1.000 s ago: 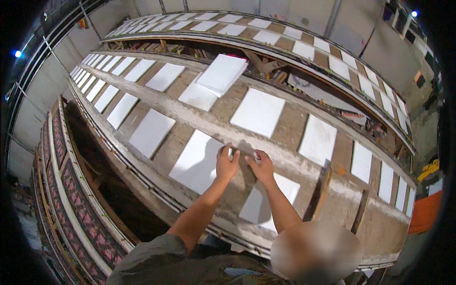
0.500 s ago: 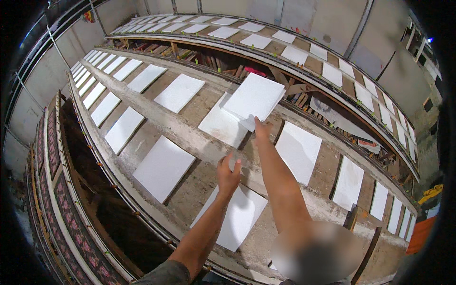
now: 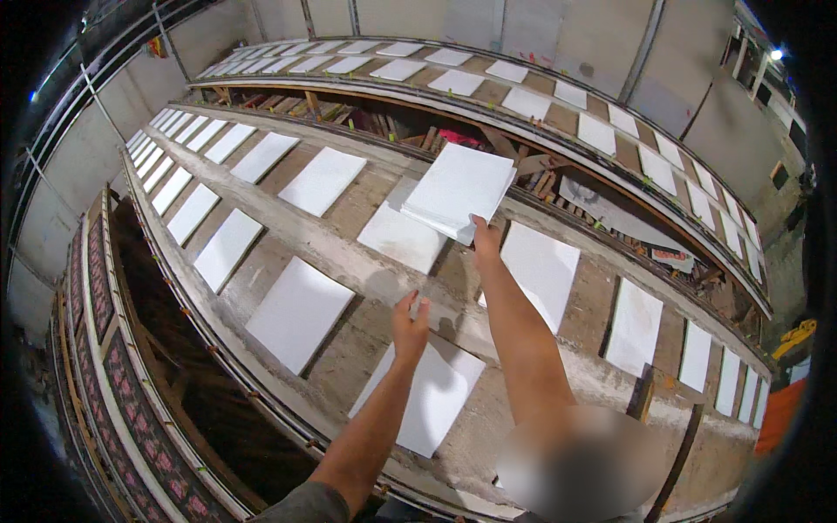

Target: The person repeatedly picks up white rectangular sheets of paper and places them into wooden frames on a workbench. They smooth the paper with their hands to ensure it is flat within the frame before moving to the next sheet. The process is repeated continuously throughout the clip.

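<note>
The thing in play is a stack of white rectangular sheets (image 3: pixel 460 185), lying on the far side of the long bench (image 3: pixel 336 375), a little right of the scene's middle. The top sheet is bright, flat and matte, with straight sides and crisp corners; along the near edge the layers show as thin pale lines, slightly out of step with one another, though their number cannot be told. The stack overlaps a single lower sheet (image 3: pixel 392 235), which is greyer and faintly smudged, its left part showing. The right hand (image 3: pixel 486 235) touches the stack's near right corner with its thumb at the edge; whether its fingers are clamped beneath cannot be told. The left hand (image 3: pixel 410 327) is raised over the bench, thumb and forefinger apart, nearest a large white sheet (image 3: pixel 427 405) on the near side, across which soft shadows fall. Another white sheet (image 3: pixel 545 275) lies just right of the stack, partly behind the right forearm, and similar ones run in two spaced rows along the brownish, whitish-streaked surface.
</note>
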Demonstrator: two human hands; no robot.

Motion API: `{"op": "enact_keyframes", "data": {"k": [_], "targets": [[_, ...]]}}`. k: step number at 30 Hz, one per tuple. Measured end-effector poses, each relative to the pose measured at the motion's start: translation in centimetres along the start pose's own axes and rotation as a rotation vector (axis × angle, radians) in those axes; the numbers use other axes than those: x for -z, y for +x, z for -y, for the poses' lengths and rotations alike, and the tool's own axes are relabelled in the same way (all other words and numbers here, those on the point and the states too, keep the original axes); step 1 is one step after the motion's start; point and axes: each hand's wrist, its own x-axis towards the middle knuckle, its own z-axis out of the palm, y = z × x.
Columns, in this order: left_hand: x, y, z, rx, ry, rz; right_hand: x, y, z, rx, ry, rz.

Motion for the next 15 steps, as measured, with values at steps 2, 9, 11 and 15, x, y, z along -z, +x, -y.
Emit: {"op": "enact_keyframes", "data": {"k": [2,9,11,15], "targets": [[-0.5,-0.4,0.2,0.09,-0.094,-0.011,2.8,-3.7,1.7,0.02,0.056,0.016],[-3.7,-4.2,-10.4,0.541,-0.557,0.151,20.9,-17.4,8.9,-0.018,-0.011,0.008],[-6.0,-7.2,-13.9,0.624,-0.654,0.318,28.1,-21.4,11.1,-0.064,-0.09,0.163],[-11.2,-17.6,-19.4,0.61,-0.62,0.661,39.7,-31.3,14.5,0.006,-0.155,0.113]]}}
